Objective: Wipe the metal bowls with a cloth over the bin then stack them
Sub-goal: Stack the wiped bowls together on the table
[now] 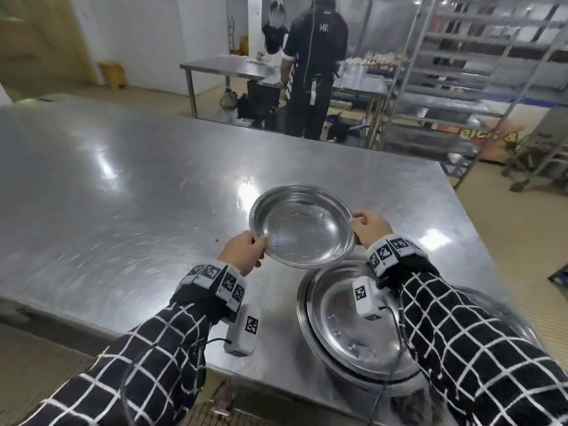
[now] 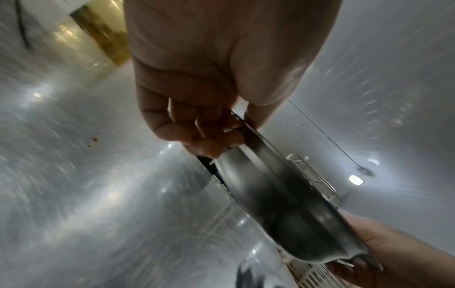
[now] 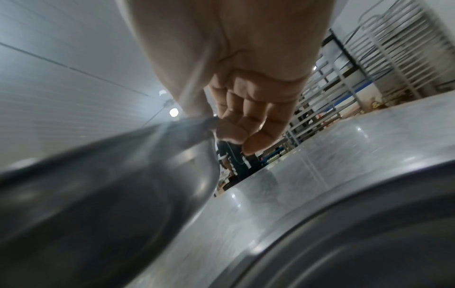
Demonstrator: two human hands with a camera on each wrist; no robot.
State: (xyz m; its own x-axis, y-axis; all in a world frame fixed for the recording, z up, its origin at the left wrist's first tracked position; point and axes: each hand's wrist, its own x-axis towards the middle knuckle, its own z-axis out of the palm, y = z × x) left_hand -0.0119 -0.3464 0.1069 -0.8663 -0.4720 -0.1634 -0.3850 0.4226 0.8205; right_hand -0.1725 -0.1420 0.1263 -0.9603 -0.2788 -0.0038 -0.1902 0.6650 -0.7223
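A shallow metal bowl [image 1: 302,226] hangs above the steel table [image 1: 123,186], tilted a little toward me. My left hand [image 1: 246,252] grips its near-left rim, thumb on top. At the right rim my right hand [image 1: 367,226] pinches the edge. Seen from below, the bowl [image 2: 283,194] runs between my left hand [image 2: 209,124] and my right hand's fingers [image 2: 357,263]. The right wrist view shows the bowl's underside [image 3: 98,185] with my right hand [image 3: 236,126] on the rim. A stack of metal bowls [image 1: 347,327] sits on the table's near right corner, under my right forearm. No cloth or bin is visible.
Two people [image 1: 313,66] stand beyond the table by another steel table [image 1: 221,67]. Tall metal racks [image 1: 467,72] fill the right background. The table's near edge [image 1: 92,336] runs close to me, floor below. A small reddish spot [image 1: 217,240] lies left of my left hand.
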